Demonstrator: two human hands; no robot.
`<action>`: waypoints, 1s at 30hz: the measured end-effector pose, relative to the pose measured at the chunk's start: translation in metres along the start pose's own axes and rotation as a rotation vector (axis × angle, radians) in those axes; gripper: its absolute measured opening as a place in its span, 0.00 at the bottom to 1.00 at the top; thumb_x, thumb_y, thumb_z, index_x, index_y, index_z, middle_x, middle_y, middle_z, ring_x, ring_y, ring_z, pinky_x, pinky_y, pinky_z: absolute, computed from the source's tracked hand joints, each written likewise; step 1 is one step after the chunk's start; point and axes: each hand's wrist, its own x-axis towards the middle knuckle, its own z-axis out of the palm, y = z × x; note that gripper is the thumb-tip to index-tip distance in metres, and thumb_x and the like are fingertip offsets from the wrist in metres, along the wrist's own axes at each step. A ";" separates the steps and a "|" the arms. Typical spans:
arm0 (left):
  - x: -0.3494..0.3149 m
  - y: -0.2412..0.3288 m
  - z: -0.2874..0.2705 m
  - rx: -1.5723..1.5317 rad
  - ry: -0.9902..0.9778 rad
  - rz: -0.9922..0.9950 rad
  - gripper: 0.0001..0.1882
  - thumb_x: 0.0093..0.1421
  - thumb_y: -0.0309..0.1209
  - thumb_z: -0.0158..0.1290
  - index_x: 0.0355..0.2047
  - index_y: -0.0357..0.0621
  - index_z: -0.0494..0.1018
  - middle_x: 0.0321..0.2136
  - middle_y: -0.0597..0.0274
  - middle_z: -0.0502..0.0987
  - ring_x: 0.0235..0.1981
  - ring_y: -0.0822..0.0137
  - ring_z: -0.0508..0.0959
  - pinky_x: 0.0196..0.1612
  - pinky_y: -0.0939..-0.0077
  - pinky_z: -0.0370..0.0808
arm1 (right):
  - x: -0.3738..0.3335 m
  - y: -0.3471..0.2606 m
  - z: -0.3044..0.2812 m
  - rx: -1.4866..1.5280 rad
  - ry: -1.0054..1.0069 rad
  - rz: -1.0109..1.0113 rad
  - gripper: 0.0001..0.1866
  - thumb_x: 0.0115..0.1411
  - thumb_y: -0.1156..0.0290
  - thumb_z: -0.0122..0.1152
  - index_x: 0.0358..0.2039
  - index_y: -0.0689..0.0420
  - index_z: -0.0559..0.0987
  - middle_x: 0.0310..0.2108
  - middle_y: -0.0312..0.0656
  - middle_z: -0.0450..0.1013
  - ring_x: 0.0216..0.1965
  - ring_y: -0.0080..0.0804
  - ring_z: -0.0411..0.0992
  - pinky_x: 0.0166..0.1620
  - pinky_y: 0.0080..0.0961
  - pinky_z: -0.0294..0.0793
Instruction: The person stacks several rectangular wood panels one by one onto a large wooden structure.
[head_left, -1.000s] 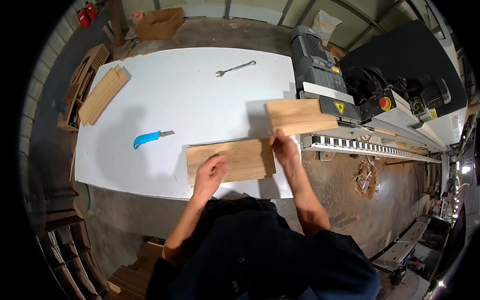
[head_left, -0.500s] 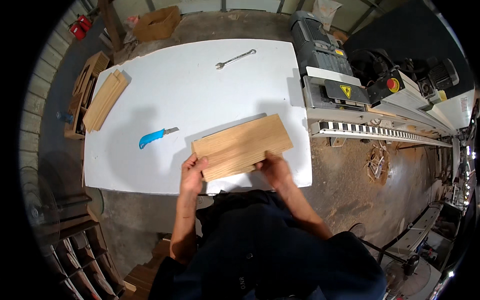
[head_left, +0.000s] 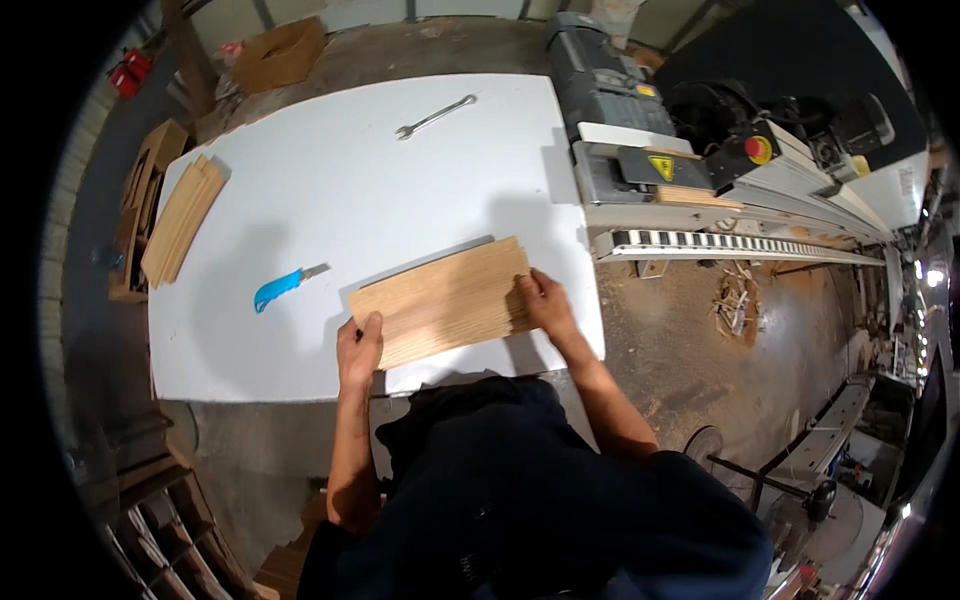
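Between my two hands is a flat wooden board (head_left: pixel 440 303) with pale, straight grain, held slightly tilted over the front part of the white table (head_left: pixel 400 190). Its lower right edge looks layered, though I cannot tell whether it is one board or several. My left hand (head_left: pixel 360 350) grips the left end, thumb on top and fingers tucked beneath. At the right end my right hand (head_left: pixel 546 302) is closed on the edge, its fingers partly hidden. A blue utility knife (head_left: pixel 280 288) with its blade out lies left of the board. Farther back rests a combination wrench (head_left: pixel 437 117).
Several thin wooden strips (head_left: pixel 185 220) are stacked at the table's left edge. To the right stands a machine with a motor (head_left: pixel 600 85), a red stop button (head_left: pixel 758 150), wood pieces (head_left: pixel 697 196) and a long toothed rail (head_left: pixel 740 243). Wood scraps (head_left: pixel 735 305) litter the floor.
My right hand has moved from the board's lower edge to its right end. The board is turned slightly, and the whole view has shifted. More pale wood shows at the machine.
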 end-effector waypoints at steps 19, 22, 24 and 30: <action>-0.027 0.023 0.012 0.488 0.366 0.568 0.30 0.56 0.34 0.56 0.55 0.32 0.63 0.48 0.43 0.65 0.45 0.53 0.69 0.46 0.67 0.70 | 0.137 -0.014 -0.069 1.338 0.285 0.566 0.14 0.62 0.57 0.56 0.36 0.56 0.72 0.26 0.37 0.68 0.27 0.33 0.69 0.35 0.31 0.76; -0.042 0.055 0.028 0.334 0.260 0.593 0.27 0.56 0.31 0.55 0.55 0.34 0.64 0.49 0.44 0.65 0.47 0.52 0.71 0.46 0.66 0.71 | 0.152 -0.005 -0.073 1.338 0.327 0.571 0.11 0.63 0.61 0.55 0.34 0.56 0.73 0.22 0.35 0.68 0.23 0.29 0.68 0.32 0.29 0.76; -0.042 0.061 0.033 0.313 0.114 0.544 0.26 0.56 0.29 0.55 0.54 0.37 0.65 0.43 0.48 0.71 0.44 0.56 0.73 0.45 0.70 0.72 | 0.154 0.000 -0.068 1.271 0.284 0.522 0.09 0.63 0.64 0.55 0.34 0.56 0.74 0.22 0.36 0.68 0.22 0.27 0.67 0.31 0.28 0.76; -0.044 0.055 0.063 -0.065 -0.161 0.330 0.26 0.59 0.28 0.54 0.57 0.37 0.62 0.38 0.55 0.75 0.40 0.67 0.75 0.46 0.75 0.73 | 0.045 -0.033 -0.012 1.219 -0.090 0.462 0.08 0.63 0.73 0.52 0.42 0.57 0.73 0.33 0.38 0.74 0.31 0.32 0.73 0.36 0.30 0.77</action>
